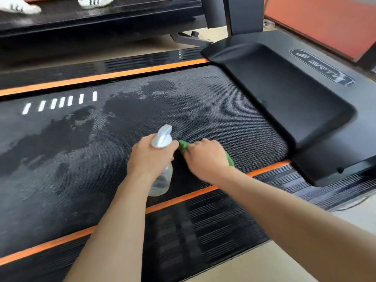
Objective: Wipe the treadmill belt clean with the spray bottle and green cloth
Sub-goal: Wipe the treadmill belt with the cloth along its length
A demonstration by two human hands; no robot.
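- Green cloth [228, 158] bunched under the right hand [205, 157], fingers curled over it and pressing it onto the treadmill belt [234, 119], close to the near orange edge strip [264, 169] and toward the motor-cover end.
- Clear spray bottle [162, 180] gripped round the neck by the left hand [150, 155], grey trigger head [162, 137] pointing away across the belt, body hanging just above the near edge.
- Both grips full, then: left closed round the bottle, right closed over the cloth, knuckles almost touching.
- Likely snag: so little room between the two hands that a wide stroke leftward could knock the cloth hand into the bottle and jolt the trigger.
- Stray squirt onto the motor cover [284, 94] possible if the nozzle swings toward that end.
- Wet dark patches [126, 110] spread over the middle and far side of the belt, dull grey film between them; probable streaks if these dry before being reached.
- Small wad of cloth showing, so probably narrow passes and missed strips near the far orange strip [105, 75].
- Ribbed side rail [203, 220] beside the near strip already glistening; drips from the bottle liable to pool there.
- White dashes [61, 102] toward the far left of the belt, well apart from both hands, not yet wiped by the look of it.
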